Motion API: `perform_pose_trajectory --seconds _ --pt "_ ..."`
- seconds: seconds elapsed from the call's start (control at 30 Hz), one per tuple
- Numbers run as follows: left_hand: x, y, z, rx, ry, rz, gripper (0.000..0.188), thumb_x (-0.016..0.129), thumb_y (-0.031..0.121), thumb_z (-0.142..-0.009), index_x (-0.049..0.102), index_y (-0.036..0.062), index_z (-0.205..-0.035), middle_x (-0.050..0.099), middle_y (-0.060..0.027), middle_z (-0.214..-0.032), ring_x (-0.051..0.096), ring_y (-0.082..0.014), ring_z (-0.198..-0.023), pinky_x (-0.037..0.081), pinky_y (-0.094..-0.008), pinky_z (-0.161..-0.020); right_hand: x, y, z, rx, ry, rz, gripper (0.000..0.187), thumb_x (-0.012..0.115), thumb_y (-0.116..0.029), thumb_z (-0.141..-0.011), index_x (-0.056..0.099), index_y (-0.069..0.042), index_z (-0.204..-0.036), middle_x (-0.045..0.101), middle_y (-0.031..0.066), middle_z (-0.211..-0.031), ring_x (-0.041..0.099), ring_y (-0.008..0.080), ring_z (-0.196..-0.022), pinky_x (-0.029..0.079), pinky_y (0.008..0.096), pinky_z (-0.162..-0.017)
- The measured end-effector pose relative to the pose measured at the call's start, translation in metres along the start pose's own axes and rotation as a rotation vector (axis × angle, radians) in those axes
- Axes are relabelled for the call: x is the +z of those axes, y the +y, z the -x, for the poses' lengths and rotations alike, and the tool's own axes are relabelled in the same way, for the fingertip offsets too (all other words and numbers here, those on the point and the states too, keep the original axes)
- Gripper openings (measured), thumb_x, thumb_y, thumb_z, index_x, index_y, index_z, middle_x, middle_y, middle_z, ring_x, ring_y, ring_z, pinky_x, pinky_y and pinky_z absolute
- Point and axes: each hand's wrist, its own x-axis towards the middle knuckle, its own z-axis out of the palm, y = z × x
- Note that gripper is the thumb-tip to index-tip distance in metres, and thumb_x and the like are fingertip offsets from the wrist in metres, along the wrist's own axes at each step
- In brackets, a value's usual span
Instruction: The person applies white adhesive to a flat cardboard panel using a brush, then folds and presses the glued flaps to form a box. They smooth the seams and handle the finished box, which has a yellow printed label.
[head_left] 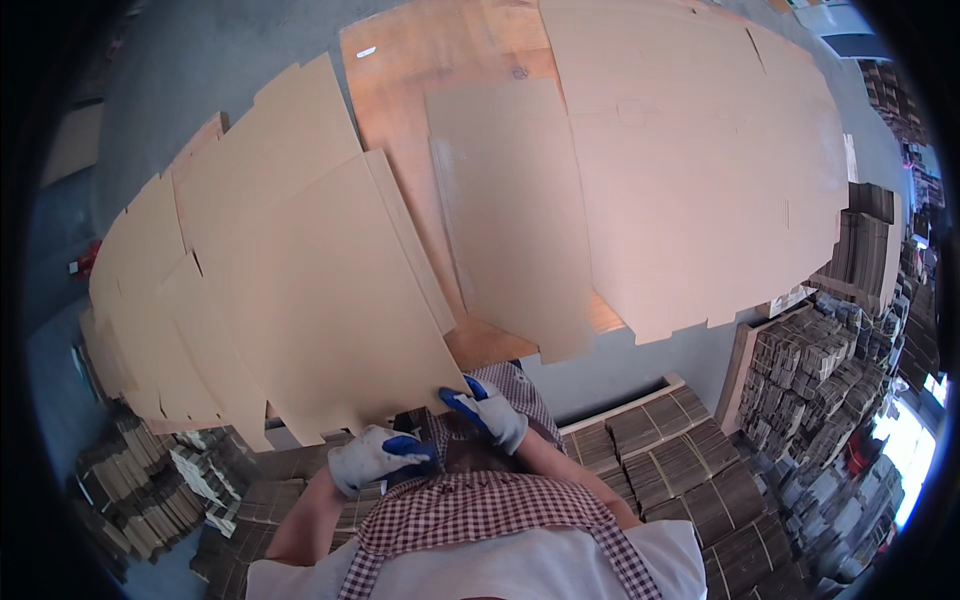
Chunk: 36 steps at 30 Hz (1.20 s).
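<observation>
A large flat cardboard sheet with cut flaps lies on top of a stack in front of me, over its near edge. My right hand, in a white glove with blue fingers, pinches the sheet's near right corner. My left hand, in the same kind of glove, is curled just below the sheet's near edge, close to my checked apron. Whether it grips anything is unclear.
More flat cardboard sheets cover a wooden table, one narrow sheet in the middle. Bundles of folded cardboard are stacked at the lower right and lower left. Grey floor shows at the far left.
</observation>
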Motion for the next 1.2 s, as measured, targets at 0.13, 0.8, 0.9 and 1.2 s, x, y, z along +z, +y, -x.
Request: perform_pose_trajectory --seconds 0.13,0.8,0.9,1.2 --pt "-0.031 0.04 -0.003 0.385 0.509 0.136 0.033 0.087 0.016 -0.076 0.068 0.0035 -0.1 0.069 -0.01 -0.094 0.069 -0.0233 -0.089 0.055 -0.0342 -0.082 -0.009 0.007 -0.001 -0.008 0.023 -0.07 0.034 0.066 -0.021 -0.1 0.064 -0.002 -0.128 0.071 0.0038 -0.107 0.063 0.0117 -0.096 0.051 0.0267 -0.085" --pt "-0.165 0.081 -0.102 1.036 0.918 0.294 0.039 0.067 0.042 -0.093 0.063 0.0045 -0.098 0.071 -0.0126 -0.104 0.066 -0.0282 -0.087 0.051 -0.0411 -0.088 -0.016 -0.005 0.018 0.113 0.109 -0.121 0.032 0.066 -0.018 -0.099 0.066 -0.003 -0.127 0.071 0.0034 -0.111 0.064 0.0114 -0.099 0.051 0.0268 -0.084" --pt "-0.183 0.093 -0.102 1.048 0.983 -0.309 0.046 0.07 0.05 -0.088 0.07 0.0041 -0.096 0.07 -0.0146 -0.113 0.066 -0.0341 -0.101 0.049 -0.044 -0.097 -0.015 -0.006 0.023 0.133 0.106 -0.185 0.033 0.067 -0.024 -0.099 0.067 -0.004 -0.125 0.07 0.001 -0.105 0.063 0.0097 -0.093 0.051 0.0251 -0.08" --pt "-0.192 0.118 -0.131 0.764 1.237 -0.905 0.048 0.065 0.037 -0.089 0.067 0.0104 -0.129 0.059 -0.0107 -0.141 0.048 -0.0369 -0.134 0.034 -0.0526 -0.112 -0.019 -0.016 0.021 0.203 0.076 -0.306 0.043 0.072 -0.033 -0.094 0.066 -0.005 -0.125 0.069 0.0008 -0.101 0.063 0.0078 -0.087 0.051 0.0244 -0.075"
